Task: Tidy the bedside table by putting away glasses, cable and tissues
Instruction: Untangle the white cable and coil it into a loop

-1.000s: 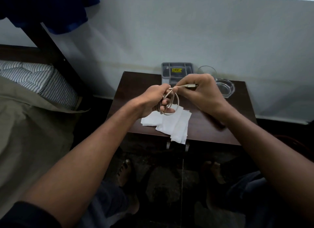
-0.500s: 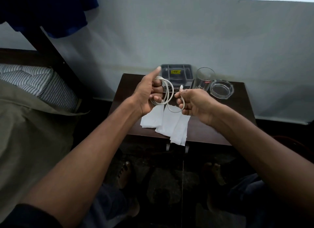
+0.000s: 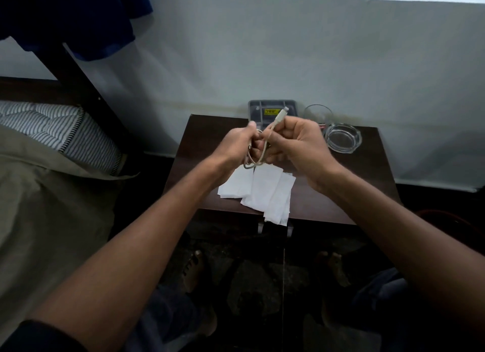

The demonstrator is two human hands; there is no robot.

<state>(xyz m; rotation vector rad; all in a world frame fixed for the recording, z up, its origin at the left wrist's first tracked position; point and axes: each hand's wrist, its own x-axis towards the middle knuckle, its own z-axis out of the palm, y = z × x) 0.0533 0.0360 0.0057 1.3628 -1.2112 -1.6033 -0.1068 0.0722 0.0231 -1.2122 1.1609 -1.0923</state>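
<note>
A white cable (image 3: 258, 157) is coiled into small loops above the dark wooden bedside table (image 3: 362, 173). My left hand (image 3: 236, 148) grips the coil. My right hand (image 3: 296, 141) pinches the free end, whose plug (image 3: 282, 114) sticks up toward the wall. Below both hands, several white tissues (image 3: 265, 191) lie spread on the table, one hanging over the front edge. A grey compartment tray (image 3: 265, 111) stands at the back of the table. Right of it are a clear drinking glass (image 3: 319, 115) and a glass ashtray (image 3: 342, 139). No eyeglasses are visible.
A bed with a beige cover (image 3: 39, 207) and a striped mattress (image 3: 60, 133) lies to the left, with a dark bed post (image 3: 78, 84) and blue cloth (image 3: 65, 18) above it. The wall (image 3: 288, 57) is right behind the table. My feet (image 3: 194, 267) rest on the floor below.
My hands closed together over the table. My right hand turned the cable's plug end from pointing down to pointing up, and the loops now hang between both hands.
</note>
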